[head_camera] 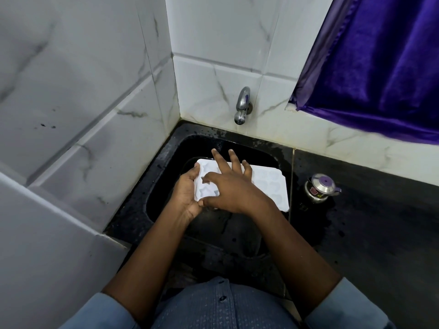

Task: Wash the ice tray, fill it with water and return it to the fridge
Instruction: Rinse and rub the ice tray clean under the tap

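A white ice tray (pixel 268 184) with star and heart shaped moulds sits over the black sink (pixel 166 167). My left hand (pixel 186 193) grips the tray's left edge, thumb on top and fingers underneath. My right hand (pixel 231 186) lies across the tray's top with fingers spread and straight, touching the moulds. The chrome tap (pixel 242 105) juts from the tiled wall above the sink; no water stream is visible from it.
A small steel pot with a purple lid knob (pixel 319 186) stands on the wet black counter (pixel 368 222) right of the sink. A purple curtain (pixel 380 67) hangs at the upper right. White marble tile walls (pixel 83 103) close in the left and back.
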Motion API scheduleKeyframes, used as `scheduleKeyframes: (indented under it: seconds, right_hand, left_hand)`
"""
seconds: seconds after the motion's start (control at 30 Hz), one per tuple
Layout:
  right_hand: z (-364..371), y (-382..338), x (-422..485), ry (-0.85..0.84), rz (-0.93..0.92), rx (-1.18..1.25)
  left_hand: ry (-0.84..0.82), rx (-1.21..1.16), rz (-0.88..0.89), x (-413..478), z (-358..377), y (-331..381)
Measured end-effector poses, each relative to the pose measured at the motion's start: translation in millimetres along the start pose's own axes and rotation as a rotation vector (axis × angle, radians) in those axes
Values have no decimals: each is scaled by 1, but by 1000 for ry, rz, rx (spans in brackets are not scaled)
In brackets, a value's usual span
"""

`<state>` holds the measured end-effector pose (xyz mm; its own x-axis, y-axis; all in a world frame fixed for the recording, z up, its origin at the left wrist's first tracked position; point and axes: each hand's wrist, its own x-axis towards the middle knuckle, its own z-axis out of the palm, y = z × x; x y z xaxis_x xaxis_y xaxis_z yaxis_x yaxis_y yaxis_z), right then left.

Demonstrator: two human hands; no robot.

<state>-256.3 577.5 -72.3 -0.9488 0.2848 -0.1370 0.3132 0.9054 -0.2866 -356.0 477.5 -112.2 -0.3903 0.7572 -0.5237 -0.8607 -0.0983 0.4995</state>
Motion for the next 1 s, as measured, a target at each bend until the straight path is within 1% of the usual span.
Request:
scheduleKeyframes:
  seconds: [0.23, 0.53, 0.67, 0.8, 1.0]
  right_hand:
    - [1, 1, 1, -4, -8, 2]
    - [3, 0, 1, 24, -10, 19]
    - [4, 0, -2, 17, -1, 36]
    - [5, -6, -2, 73, 24, 43]
    - [5, -8, -5, 89, 14, 72]
  left_hand:
    - [19, 15, -5, -4, 0, -1]
    - [-53, -25, -22, -2, -2, 3]
    - [-43, -27, 14, 2, -5, 4]
    - [-36, 28, 30, 4, -6, 3]
    - [-39, 5, 50, 5, -6, 5]
